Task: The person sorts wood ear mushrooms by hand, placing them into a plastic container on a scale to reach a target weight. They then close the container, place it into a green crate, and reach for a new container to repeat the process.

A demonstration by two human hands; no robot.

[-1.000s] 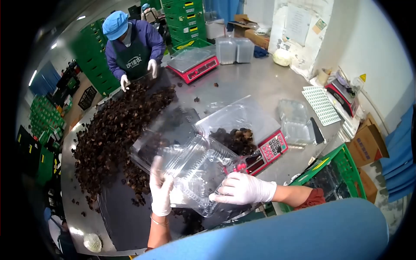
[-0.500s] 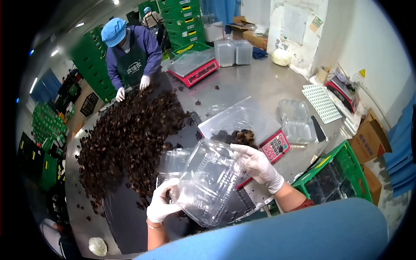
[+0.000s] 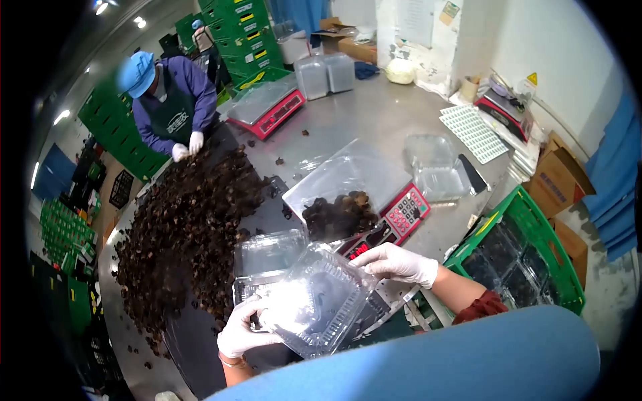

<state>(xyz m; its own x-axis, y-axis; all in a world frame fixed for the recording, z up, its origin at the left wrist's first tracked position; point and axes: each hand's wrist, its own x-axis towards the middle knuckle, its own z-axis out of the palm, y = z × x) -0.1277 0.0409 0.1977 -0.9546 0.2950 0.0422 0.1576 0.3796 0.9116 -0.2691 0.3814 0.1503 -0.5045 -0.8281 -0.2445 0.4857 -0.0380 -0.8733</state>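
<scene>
Between my hands is a clear plastic clamshell box [image 3: 334,291], tilted, with strong glare on its left part. My left hand [image 3: 244,331] grips its lower left side, thumb and fingers closed. At the upper right edge, my right hand [image 3: 400,266] pinches the plastic. Just beyond the box stands a red scale [image 3: 406,206] with a lit display. A small pile of dark brown wood ear mushrooms [image 3: 342,214] lies on the clear sheet [image 3: 354,167] covering its pan. Other clear boxes [image 3: 271,252] rest beside my left hand, partly hidden.
A large wood ear mushroom heap [image 3: 184,240] covers the table's left side, where a co-worker [image 3: 177,100] handles it. An open clamshell [image 3: 435,167], dark flat device [image 3: 473,174] and label sheet [image 3: 471,132] lie rightward. A green crate [image 3: 565,274] of packed boxes stands below right.
My view has turned, shifting the scene left. The clamshell is lower and tilted differently, with both hands still on it. The scale's mushrooms and display now show more fully. The co-worker's hands have come together.
</scene>
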